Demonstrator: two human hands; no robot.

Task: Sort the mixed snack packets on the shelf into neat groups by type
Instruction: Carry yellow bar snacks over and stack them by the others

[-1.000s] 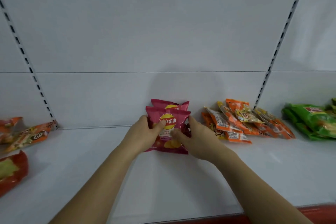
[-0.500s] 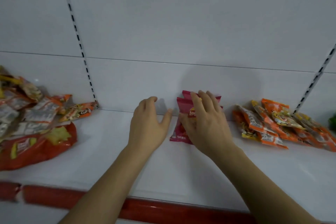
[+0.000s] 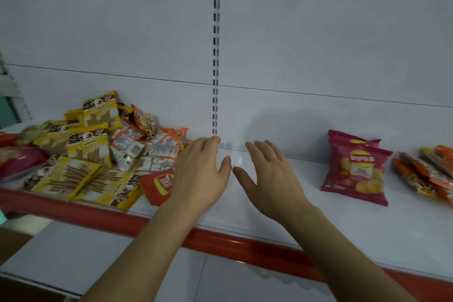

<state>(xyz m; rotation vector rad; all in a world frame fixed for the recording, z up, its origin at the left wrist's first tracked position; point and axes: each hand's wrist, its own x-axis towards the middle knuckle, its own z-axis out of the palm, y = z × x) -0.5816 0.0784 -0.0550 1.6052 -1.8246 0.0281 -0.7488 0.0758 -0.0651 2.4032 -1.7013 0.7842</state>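
Two magenta chip bags (image 3: 356, 167) stand stacked against the back wall at the right, untouched. My left hand (image 3: 199, 171) hovers over the white shelf (image 3: 282, 218) with fingers straight, beside a red chip packet (image 3: 159, 185) at the edge of the mixed pile. My right hand (image 3: 268, 176) is next to it, fingers spread, holding nothing. The mixed pile (image 3: 98, 152) on the left holds yellow biscuit-stick packs, white-and-orange packets and a magenta bag (image 3: 17, 160). Orange snack packets (image 3: 426, 174) lie grouped at the far right.
A slotted upright (image 3: 215, 56) runs down the white back panel above my hands. A red strip (image 3: 220, 240) edges the shelf front. Another white shelf (image 3: 98, 260) sits below.
Both hands have let go of the magenta chip bags and moved left toward the mixed pile. The view has swung left, so the pile is now in full sight.
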